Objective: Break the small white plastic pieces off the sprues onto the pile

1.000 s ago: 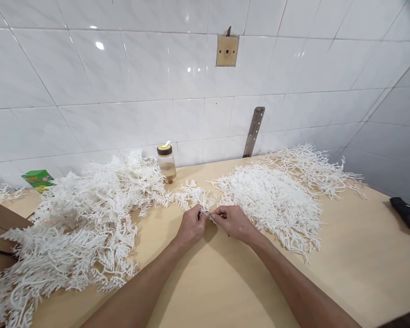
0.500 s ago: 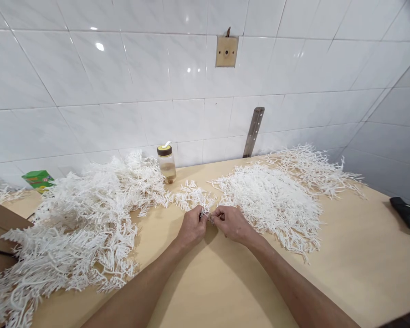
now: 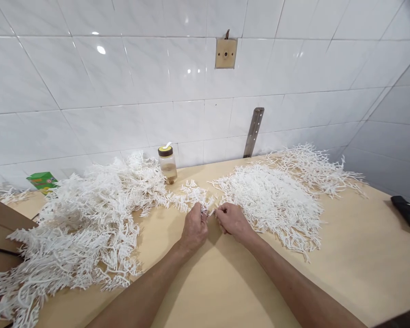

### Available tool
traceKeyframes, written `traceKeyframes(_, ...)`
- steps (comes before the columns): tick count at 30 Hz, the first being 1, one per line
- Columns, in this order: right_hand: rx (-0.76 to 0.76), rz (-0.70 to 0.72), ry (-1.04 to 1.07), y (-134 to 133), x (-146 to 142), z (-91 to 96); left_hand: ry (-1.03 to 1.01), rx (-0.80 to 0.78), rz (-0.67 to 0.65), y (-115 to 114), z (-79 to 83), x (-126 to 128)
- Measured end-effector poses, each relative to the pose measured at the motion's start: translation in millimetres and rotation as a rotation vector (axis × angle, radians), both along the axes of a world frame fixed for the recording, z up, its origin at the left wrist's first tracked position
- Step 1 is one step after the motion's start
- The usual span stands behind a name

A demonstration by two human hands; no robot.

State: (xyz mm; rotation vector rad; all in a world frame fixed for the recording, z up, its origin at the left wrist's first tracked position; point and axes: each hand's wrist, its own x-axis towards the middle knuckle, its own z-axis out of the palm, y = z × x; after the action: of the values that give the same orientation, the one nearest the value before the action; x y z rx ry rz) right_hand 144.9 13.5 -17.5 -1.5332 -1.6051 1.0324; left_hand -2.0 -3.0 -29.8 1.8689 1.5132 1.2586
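My left hand (image 3: 194,228) is closed around a small white branched strand, only bits of which show by the thumb. Close to its right, my right hand (image 3: 233,222) is closed in a pinch; a short white end shows at its fingertips, mostly hidden. Just beyond both hands lie small loose white pieces (image 3: 193,195). A tall heap of white branched strands (image 3: 85,218) spreads to the left. On the right is a flatter pile of thin white strands (image 3: 269,196), with longer branched strands (image 3: 317,166) behind it.
A clear jar (image 3: 168,168) with a dark and yellow lid stands near the tiled wall (image 3: 123,127). A green box (image 3: 43,181) sits behind the left heap. A metal bracket (image 3: 253,132) rises at the wall. A black object (image 3: 408,212) lies at the table's right edge.
My hands have drawn slightly apart. The left hand has turned a little, and the right hand's fingers have curled in more. The piles look unchanged.
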Motion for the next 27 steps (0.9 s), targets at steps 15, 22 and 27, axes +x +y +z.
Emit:
traceKeyframes(15,0.542,0.262,-0.116,-1.7,18.9,10.1,-0.117,-0.159,-0.089,4.5,3.8,-3.2)
traceKeyframes(22,0.506,0.225,-0.157,-2.0,14.8,7.1,-0.137,-0.18,-0.076,3.8,7.4,-3.9)
traceKeyframes(27,0.66,0.302,-0.212,-9.9,7.4,8.9,-0.127,-0.164,0.009,6.7,7.0,-2.6)
